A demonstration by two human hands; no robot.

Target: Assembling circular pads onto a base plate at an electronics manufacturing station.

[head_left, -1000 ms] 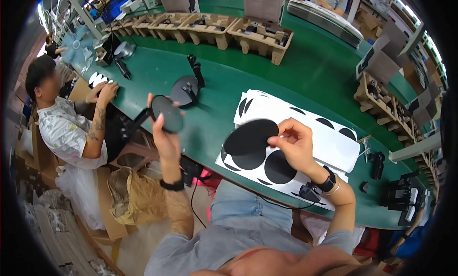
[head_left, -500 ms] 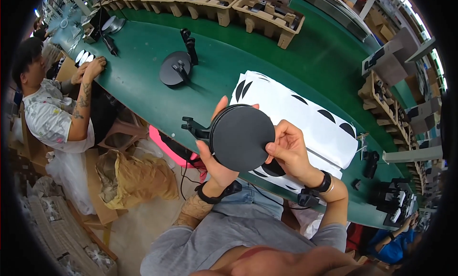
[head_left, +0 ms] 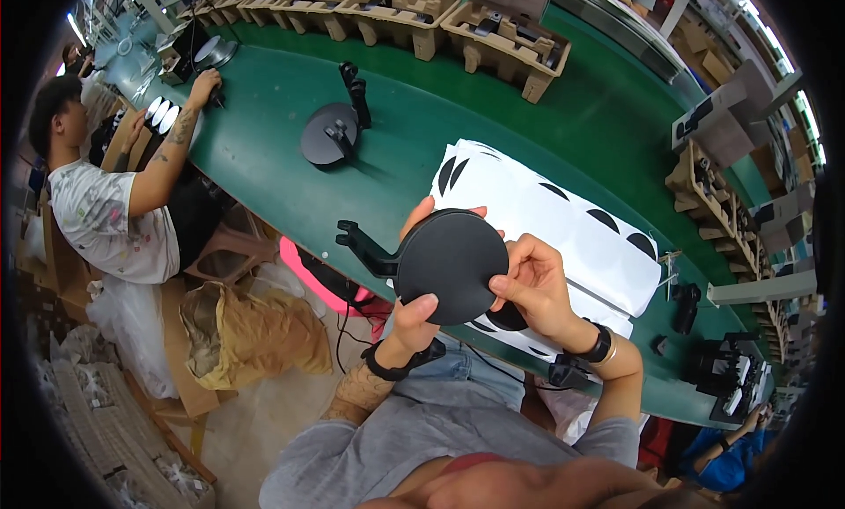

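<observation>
In the head view, a black disc [head_left: 453, 258] is held up in front of the body, above the near edge of the green table [head_left: 251, 144], its flat face turned toward the camera. From the disc's left side a black bracket arm [head_left: 370, 252] is seen to project, ending in a forked tip.

The disc is gripped by the left hand [head_left: 412, 326]: the thumb is pressed on the face at the lower left, and the fingers are passed behind, with fingertips visible past the upper rim. The right rim is pinched by the right hand [head_left: 541, 291] between thumb and forefinger; the other fingers are curled in. Contact behind the disc is hidden and cannot be told.

Beyond the disc, white sheets [head_left: 537, 212] marked with black part-circles are laid on the table, partly covered by the hands. To the left of the sheets, well apart, a similar disc assembly [head_left: 327, 135] is placed with its stem raised. Cardboard trays [head_left: 533, 90] holding dark parts are lined along the far side. At the left, a co-worker [head_left: 110, 219] is seated, one hand placed on a small dark object, near white discs [head_left: 162, 114].
</observation>
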